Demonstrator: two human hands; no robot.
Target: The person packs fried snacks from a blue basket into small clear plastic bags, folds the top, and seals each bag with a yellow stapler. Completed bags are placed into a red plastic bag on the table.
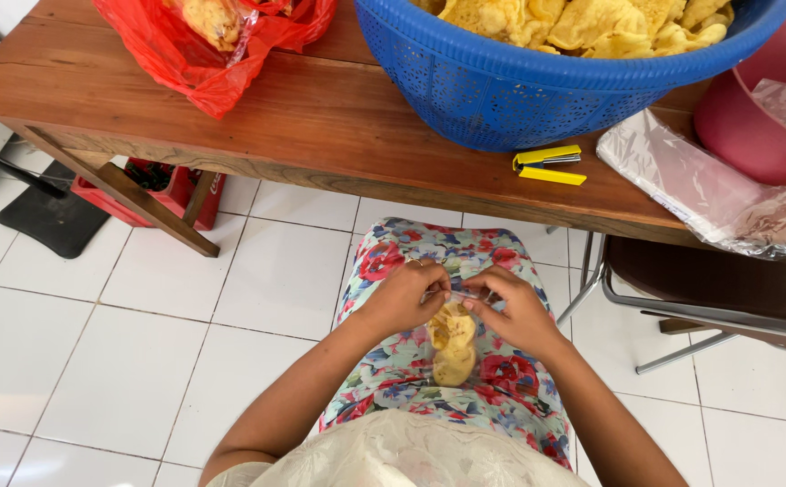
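Small clear plastic bag of yellow crackers point(453, 347): held over the floral-skirted lap point(501, 379), its top pinched by the closed fingers of the left hand point(404, 298) and right hand point(512, 308). Blue perforated plastic basket point(510, 90): filled with yellow crackers, set near the edge of the brown wooden table point(303, 117). Yellow stapler point(548, 165): placed just beside the basket. Red plastic bag point(203, 45): crackers contained. White tiled floor point(140, 343): open at left.

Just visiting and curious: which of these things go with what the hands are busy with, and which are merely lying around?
In use:
left hand and right hand, pinching the top of a small clear bag of yellow crackers
blue basket of crackers
yellow stapler
stack of clear bags

Lying about:
red plastic bag
pink tub
red crate
metal chair
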